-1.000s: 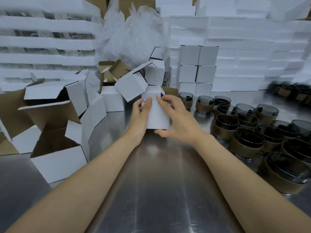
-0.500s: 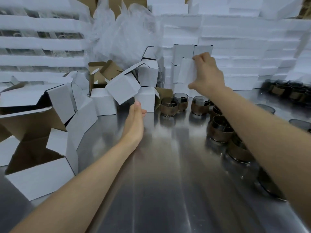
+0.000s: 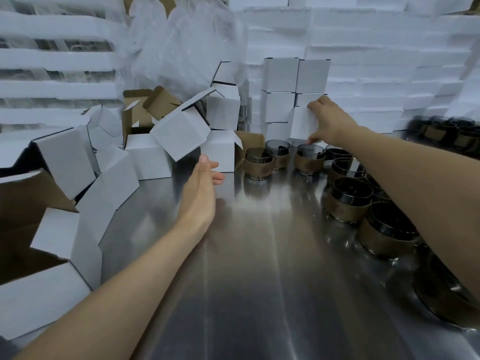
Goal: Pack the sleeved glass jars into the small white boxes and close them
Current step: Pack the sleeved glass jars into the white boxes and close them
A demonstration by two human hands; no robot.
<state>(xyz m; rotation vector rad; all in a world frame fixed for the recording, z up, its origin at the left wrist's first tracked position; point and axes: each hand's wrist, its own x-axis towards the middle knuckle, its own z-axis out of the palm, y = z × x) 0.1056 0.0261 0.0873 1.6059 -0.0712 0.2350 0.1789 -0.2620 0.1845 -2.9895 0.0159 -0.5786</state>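
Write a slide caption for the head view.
Right hand holds a closed white box at the stack; left hand hovers open over the table.

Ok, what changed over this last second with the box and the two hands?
The right hand carried the closed white box from the table centre back to the stack of closed boxes, first high, now low in front of its right column, still gripping it. The left hand let go and hovers open near the empty boxes. Jars and stack unmoved.

steel table (image 3: 259, 294) | white boxes (image 3: 153, 159) left/back | sleeved jars (image 3: 348, 201) right
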